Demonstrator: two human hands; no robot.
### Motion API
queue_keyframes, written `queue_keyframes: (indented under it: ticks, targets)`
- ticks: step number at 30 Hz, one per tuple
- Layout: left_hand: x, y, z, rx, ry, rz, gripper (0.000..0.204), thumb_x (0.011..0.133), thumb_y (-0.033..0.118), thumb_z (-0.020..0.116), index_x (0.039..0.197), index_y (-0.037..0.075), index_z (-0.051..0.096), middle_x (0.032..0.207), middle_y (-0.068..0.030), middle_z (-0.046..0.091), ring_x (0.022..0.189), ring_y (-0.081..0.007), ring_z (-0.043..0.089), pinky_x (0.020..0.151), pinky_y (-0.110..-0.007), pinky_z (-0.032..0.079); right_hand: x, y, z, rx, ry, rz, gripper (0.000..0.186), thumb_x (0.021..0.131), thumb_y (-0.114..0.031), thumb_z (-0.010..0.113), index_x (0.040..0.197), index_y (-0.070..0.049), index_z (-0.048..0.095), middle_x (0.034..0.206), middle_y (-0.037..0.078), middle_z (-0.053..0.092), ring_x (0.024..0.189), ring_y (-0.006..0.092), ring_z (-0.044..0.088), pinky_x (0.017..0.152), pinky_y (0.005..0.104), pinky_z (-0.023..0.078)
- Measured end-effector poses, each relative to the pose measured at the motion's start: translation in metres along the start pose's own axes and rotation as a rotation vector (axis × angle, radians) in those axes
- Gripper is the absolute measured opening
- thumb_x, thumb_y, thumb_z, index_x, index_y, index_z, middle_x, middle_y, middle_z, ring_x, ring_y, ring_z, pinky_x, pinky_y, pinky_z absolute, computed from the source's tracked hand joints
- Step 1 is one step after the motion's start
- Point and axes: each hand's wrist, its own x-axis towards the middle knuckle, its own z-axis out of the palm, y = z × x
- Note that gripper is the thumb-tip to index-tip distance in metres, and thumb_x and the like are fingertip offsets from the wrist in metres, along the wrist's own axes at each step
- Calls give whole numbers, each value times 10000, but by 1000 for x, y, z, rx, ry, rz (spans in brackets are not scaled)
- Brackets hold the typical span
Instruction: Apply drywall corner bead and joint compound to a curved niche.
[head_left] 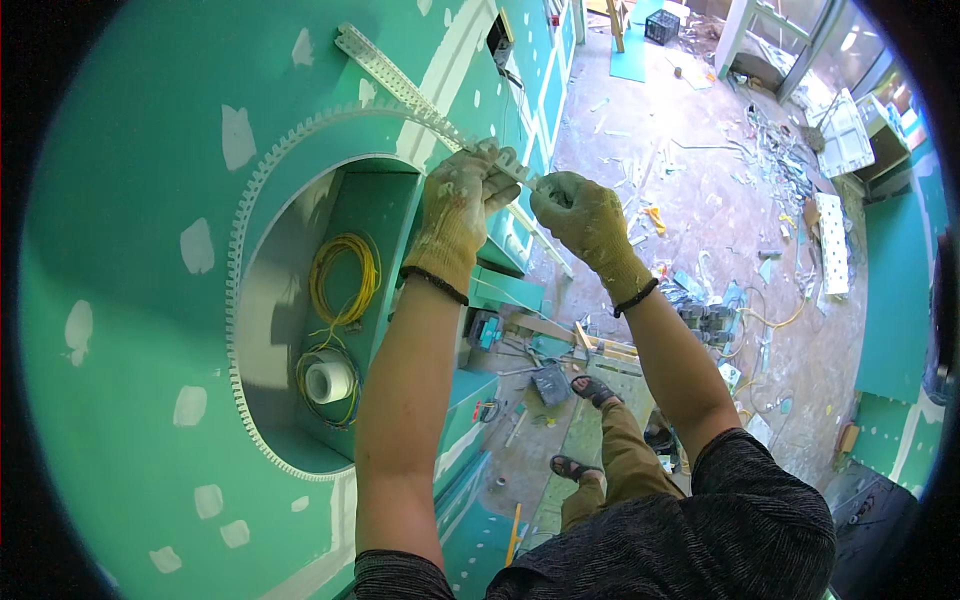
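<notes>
Fingers of dusty cream-gloved left hand (457, 195) grasp white toothed plastic strip (233, 300); similarly gloved right hand (582, 215) curls at tip, hold unclear. Strip arcs around round, grey-lined opening (268, 290) in green wallboard (130, 230). Light, even tension should keep curve smooth.

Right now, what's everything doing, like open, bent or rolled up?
Round opening in the green wall: uncovered.
White toothed strip: bent partway round it.
Pale-gloved left hand: closed on the strip.
Pale-gloved right hand: curled at the strip's end.
Thin yellow cable: coiled.
</notes>
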Motion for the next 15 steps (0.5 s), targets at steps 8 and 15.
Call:
queue_keyframes:
  ticks: [8,15]
  targets:
    - [8,2,2,-111,-5,-15,215,979,133,617,1136,-12,642,1034,-158,709,895,-293,726,807,-435,637,12,19,9,436,-7,-61,293,957,-234,639,1080,24,706,863,63,722,754,136,675,727,282,562]
    - [8,6,8,-128,9,-4,223,965,106,617,1149,-19,633,1050,-166,700,895,-304,727,799,-436,640,29,106,-22,315,-154,-109,518,945,-304,724,1308,48,613,1143,146,717,990,222,705,905,343,567]
